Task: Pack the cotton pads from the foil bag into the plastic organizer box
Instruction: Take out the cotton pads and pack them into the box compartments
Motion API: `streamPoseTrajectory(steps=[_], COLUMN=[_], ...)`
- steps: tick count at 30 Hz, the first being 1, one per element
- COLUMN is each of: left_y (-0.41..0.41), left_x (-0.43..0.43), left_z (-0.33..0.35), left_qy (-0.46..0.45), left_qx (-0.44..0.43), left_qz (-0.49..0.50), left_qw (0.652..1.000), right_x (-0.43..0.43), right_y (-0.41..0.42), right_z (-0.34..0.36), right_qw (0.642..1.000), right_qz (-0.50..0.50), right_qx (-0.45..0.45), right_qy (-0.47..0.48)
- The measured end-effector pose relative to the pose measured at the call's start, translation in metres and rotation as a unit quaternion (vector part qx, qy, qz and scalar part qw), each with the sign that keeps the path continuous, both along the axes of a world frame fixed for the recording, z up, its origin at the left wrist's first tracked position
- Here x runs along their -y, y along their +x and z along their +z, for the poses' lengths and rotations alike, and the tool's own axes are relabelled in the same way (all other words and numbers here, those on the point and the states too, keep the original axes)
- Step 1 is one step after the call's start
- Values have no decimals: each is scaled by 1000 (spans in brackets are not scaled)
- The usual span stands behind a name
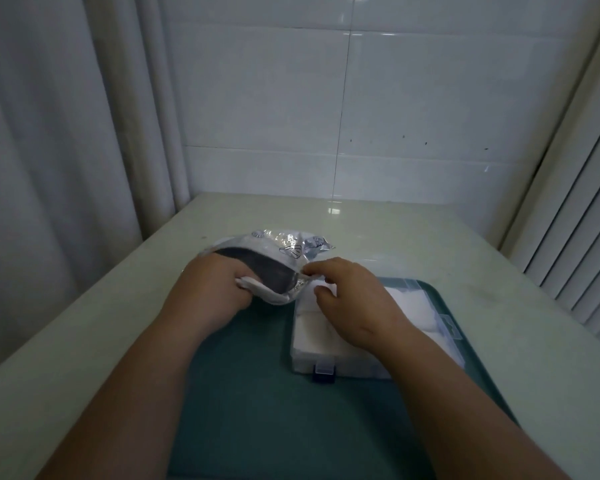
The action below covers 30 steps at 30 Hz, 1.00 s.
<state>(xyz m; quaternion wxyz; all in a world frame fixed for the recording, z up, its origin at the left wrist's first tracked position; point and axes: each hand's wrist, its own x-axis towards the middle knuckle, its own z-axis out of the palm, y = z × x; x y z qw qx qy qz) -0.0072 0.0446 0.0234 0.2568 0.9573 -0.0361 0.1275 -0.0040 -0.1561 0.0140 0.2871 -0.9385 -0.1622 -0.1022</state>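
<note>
A silver foil bag [284, 247] with a shell print lies on its side at the far edge of the green mat, its dark mouth facing me. My left hand [212, 289] grips the bag's lower lip together with a white cotton pad [248, 283] at the opening. My right hand [350, 299] hovers over the clear plastic organizer box [326, 362], fingers curled, its fingertips touching the bag's right corner. White cotton pads [409, 299] fill the box's compartments. Whether the right fingers pinch a pad is hidden.
The box sits on a dark green mat [250, 393] on a pale table [101, 323]. The box has a dark blue latch [323, 374] on its near side. A tiled wall is behind, a curtain at left, a ribbed panel at right.
</note>
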Motion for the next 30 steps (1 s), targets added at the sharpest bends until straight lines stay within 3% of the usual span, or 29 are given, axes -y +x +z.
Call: streamPoseTrajectory(steps=[6,11,15,20,30], left_y=[-8,-14,-13,0,5], left_x=[2,2,3,7,23], left_z=[10,18,16,5,0], left_qy=[-131,-246,-296,-459,-523], left_qx=[4,23,40,-14,-21], left_qz=[-60,-108,-123,-69,-42], left_qw=[990,963,946,886,851], right_x=[3,8,6,-1,-1], right_y=[2,7,5,0,0], right_z=[1,2,1,2,1], right_qw=[999,994,995,997,997], right_qz=[-12,-36,-30,10,17], right_qx=[-34,-64,-64,-68,-59], right_qy=[1,78,71,23,-42])
